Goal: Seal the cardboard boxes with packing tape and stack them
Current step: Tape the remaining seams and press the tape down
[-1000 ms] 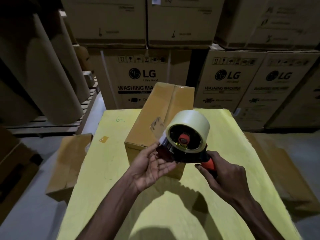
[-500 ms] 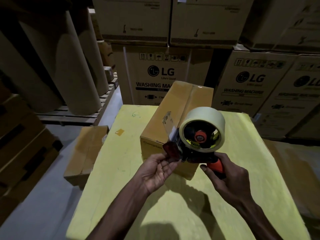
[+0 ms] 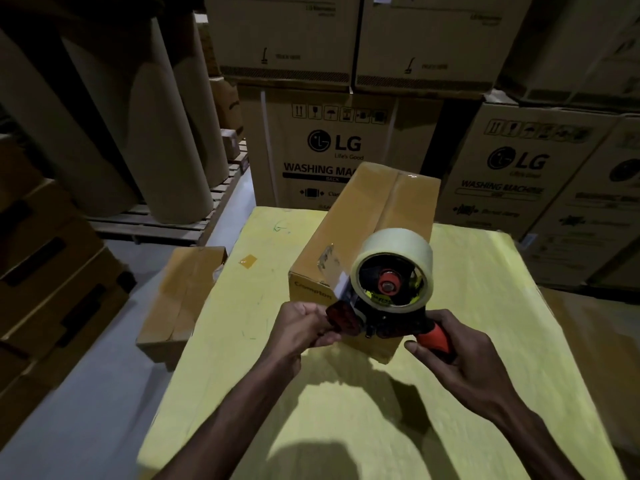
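A long brown cardboard box [image 3: 367,216] lies on the yellow table [image 3: 346,410], its top seam covered by a strip of clear tape. In front of its near end I hold a tape dispenger with a pale roll: the tape dispenser [image 3: 391,282] has an orange handle. My right hand [image 3: 460,362] grips that handle. My left hand [image 3: 304,327] pinches the red front flap of the dispenser, where the loose tape end comes off the roll.
A second cardboard box [image 3: 180,299] sits on the floor left of the table. Large LG washing machine cartons [image 3: 332,147] stack behind the table and to the right. Tall brown paper rolls [image 3: 145,126] stand on a pallet at the left. A small tape scrap [image 3: 248,261] lies on the table.
My left hand went from open beside the dispenser to curled onto its red front flap. The view shifted so the box and dispenser sit further right.
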Available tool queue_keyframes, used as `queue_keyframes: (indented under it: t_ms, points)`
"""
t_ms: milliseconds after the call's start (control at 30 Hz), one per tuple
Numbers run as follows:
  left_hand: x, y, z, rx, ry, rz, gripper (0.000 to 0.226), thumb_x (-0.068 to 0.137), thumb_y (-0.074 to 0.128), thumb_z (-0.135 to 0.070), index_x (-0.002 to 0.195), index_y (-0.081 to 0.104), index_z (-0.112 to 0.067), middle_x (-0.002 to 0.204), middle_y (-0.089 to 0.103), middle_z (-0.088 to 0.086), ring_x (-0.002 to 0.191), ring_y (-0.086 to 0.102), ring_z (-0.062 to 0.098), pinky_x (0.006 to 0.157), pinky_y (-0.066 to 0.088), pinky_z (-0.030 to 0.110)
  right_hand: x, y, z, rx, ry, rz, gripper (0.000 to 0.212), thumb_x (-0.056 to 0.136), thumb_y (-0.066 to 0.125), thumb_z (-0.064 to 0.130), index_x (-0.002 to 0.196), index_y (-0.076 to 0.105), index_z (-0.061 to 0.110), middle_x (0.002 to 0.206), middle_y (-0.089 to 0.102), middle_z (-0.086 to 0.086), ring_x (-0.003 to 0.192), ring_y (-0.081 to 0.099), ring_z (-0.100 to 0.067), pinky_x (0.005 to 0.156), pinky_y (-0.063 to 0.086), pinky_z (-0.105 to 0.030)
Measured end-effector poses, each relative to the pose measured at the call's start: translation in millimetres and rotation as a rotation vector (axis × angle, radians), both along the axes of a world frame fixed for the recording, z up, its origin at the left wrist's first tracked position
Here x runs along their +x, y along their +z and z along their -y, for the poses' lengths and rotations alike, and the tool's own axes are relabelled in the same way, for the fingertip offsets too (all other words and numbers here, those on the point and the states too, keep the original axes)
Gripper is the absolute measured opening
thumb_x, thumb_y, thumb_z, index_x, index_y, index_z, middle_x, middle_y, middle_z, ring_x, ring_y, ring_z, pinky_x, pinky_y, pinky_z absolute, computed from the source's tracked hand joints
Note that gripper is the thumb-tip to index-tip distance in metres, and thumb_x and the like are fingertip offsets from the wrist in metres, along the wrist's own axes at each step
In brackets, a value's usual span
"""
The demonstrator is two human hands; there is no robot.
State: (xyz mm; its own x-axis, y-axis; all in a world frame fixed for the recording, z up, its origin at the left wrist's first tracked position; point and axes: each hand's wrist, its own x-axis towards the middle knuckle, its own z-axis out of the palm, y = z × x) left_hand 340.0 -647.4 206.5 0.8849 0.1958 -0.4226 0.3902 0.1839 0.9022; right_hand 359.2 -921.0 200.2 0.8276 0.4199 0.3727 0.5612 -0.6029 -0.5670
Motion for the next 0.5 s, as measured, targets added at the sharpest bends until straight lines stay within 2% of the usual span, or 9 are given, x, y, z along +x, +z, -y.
queue_keyframes:
  t_ms: [167, 333, 400, 500]
  points:
    - [10, 3, -19, 0.108, -0.063, 0.042, 0.021, 0.095, 0.057, 0.009, 0.09, 0.078, 0.006, 0.077, 0.076, 0.02, 0.055, 0.07, 0.015, 0.055, 0.057, 0.022, 12, 0, -11, -0.041, -0.016, -0.005, 0.039, 0.089, 0.071, 0.054, 0.12, 0.056, 0.038, 0.093, 0.069, 0.021, 0.075, 0.066, -0.002, 0.06, 0.055, -0.033]
    - [37, 6, -46, 0.333, -0.082, 0.117, 0.029, 0.089, 0.055, 0.015, 0.089, 0.08, -0.001, 0.076, 0.077, 0.016, 0.055, 0.068, 0.015, 0.059, 0.06, 0.029, 39, 10, -33, -0.095, 0.05, -0.017, 0.045, 0.091, 0.057, 0.068, 0.124, 0.052, 0.039, 0.097, 0.068, 0.016, 0.077, 0.067, -0.005, 0.061, 0.056, -0.032]
    - [53, 5, -59, 0.399, -0.063, 0.113, 0.029, 0.087, 0.055, 0.016, 0.088, 0.08, 0.001, 0.071, 0.076, 0.013, 0.055, 0.068, 0.015, 0.058, 0.059, 0.028, 51, 17, -43, -0.15, 0.102, -0.018, 0.046, 0.094, 0.052, 0.069, 0.128, 0.049, 0.038, 0.098, 0.066, 0.015, 0.077, 0.066, -0.003, 0.061, 0.056, -0.028]
    - [73, 3, -72, 0.417, -0.061, 0.108, 0.026, 0.087, 0.053, 0.017, 0.088, 0.078, 0.009, 0.067, 0.075, 0.013, 0.051, 0.065, 0.013, 0.052, 0.054, 0.025, 70, 30, -53, -0.241, 0.148, 0.005, 0.045, 0.097, 0.05, 0.064, 0.134, 0.047, 0.038, 0.097, 0.063, 0.014, 0.074, 0.061, 0.0, 0.062, 0.046, -0.018]
